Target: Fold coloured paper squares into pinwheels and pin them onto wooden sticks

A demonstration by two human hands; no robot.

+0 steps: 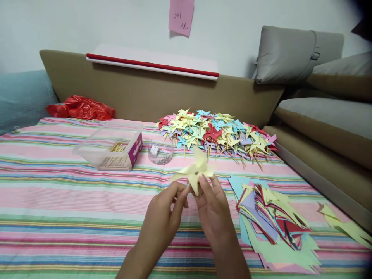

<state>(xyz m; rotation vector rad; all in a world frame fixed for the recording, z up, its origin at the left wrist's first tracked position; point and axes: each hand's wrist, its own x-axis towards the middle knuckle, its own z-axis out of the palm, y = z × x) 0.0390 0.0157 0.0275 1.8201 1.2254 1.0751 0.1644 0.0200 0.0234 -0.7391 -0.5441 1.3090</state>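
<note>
A pale yellow paper pinwheel (pixel 194 173) is held up in front of me, slightly blurred, with a small dark spot at its centre. My right hand (pixel 213 205) grips it, thumb on the front near the centre and fingers behind. Just below its lower left blade, my left hand (pixel 168 207) is closed in a pinch; what lies between the fingertips is too small to make out. Beyond my hands a heap of finished pinwheels (pixel 213 133) on thin sticks lies in several colours. Loose cut paper sheets (pixel 273 217) are stacked to the right of my right hand.
A clear plastic box (pixel 95 149) of thin wooden sticks (pixel 116 151) stands at left. Beside it sits a round clear dish (pixel 160 154) with small metal pieces. A red plastic bag (pixel 84 108) lies behind. Grey cushions (pixel 334 116) border the right; yellow paper (pixel 343 223) lies near them.
</note>
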